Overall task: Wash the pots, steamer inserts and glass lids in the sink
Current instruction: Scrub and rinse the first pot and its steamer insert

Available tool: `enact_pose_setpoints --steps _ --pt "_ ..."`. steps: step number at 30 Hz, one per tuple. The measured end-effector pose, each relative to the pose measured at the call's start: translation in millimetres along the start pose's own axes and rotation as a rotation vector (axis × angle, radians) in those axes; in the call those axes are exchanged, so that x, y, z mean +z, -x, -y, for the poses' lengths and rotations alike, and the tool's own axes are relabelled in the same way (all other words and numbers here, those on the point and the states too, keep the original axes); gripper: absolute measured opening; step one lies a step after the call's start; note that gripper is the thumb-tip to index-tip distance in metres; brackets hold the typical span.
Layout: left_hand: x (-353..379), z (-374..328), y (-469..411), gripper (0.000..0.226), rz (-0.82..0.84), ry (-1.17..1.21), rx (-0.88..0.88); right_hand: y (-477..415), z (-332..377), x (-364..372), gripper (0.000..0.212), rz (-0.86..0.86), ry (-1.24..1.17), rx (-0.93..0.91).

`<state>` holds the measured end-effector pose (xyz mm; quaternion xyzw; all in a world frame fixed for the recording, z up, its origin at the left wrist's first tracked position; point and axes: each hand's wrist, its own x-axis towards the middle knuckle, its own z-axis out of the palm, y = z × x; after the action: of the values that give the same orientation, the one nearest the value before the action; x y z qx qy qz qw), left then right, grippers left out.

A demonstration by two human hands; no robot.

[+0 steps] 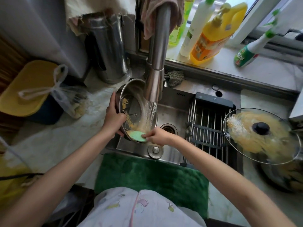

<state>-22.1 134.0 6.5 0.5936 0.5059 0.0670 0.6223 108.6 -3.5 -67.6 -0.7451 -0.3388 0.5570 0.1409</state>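
Both hands work at the middle of the frame, over the left part of the sink. The left hand grips the rim of a steel pot, fingers curled round the edge, and holds it tipped on its side so the opening faces right. Water from the tap pours into the pot, whose inside carries yellow residue. The right hand pinches a green sponge at the pot's lower rim (the fingers are closed on the sponge's right end).

At the right of the frame a glass lid with a black knob, smeared yellow, lies tilted on another pot standing on the table. A drying rack spans the right half of the sink, between the hands and the lid. Along the windowsill at upper right stand a yellow bottle, a white bottle and a green spray bottle. A steel kettle stands at upper left, with a plastic bag and a yellow board further left on the table. A green mat lies below the sink's front edge.
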Motion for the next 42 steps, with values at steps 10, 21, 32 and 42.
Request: enact_pose_setpoints --steps 10,21,32,42 --pt "-2 -1 11 0.1 0.06 0.039 0.054 -13 -14 -61 0.033 -0.485 0.67 0.05" --pt "1 10 -2 0.098 -0.108 0.138 0.164 8 21 -2 0.032 -0.168 0.188 -0.048" --pt "-17 2 10 0.096 0.031 0.163 0.016 -8 -6 -49 0.025 -0.539 0.474 0.07" --pt "-2 3 16 0.086 0.201 0.238 -0.104 4 10 -25 0.024 -0.537 0.084 -0.315"
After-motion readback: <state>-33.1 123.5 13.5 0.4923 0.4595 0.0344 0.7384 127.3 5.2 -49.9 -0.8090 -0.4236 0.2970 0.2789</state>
